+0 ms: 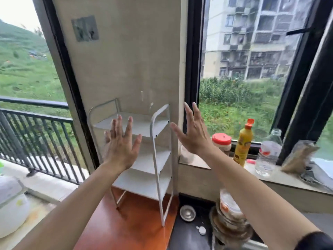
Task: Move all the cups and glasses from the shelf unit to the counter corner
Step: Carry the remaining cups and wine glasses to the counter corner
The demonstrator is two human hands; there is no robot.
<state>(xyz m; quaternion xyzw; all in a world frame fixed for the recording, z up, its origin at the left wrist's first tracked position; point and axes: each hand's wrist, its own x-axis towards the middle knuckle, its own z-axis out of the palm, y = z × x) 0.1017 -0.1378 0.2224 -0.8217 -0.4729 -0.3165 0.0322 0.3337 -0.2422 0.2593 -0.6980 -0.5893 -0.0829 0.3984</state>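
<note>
- One white metal shelf unit (160,141) stands on the orange-brown counter (115,230) against the wall, with three flat tiers; all three tiers show bare, no cups or glasses on them.
- Two bare hands are raised in front of it. The left hand (120,143) is spread flat, fingers splayed, gripping nothing, over the left side of the top two tiers.
- The right hand (194,130) is likewise spread and unloaded, just right of the unit's front upright.
- On the window ledge (281,179) right of the unit stand three containers: one jar with a red lid (222,143), contents dark at the bottom; one yellow squeeze bottle with an orange cap (243,143); one clear plastic bottle (268,152) with no cap showing, looking nearly empty.
- One clear bag (299,156) with something tan inside leans further right on the ledge.
- On the dark counter section below sit one small metal bowl (187,212), apparently empty, one small white cap (201,231), and one blurred stack of glassy, brownish vessels (230,219); I cannot tell their number or whether they are cups.
- At far left, one white appliance (12,208) sits partly out of view.
</note>
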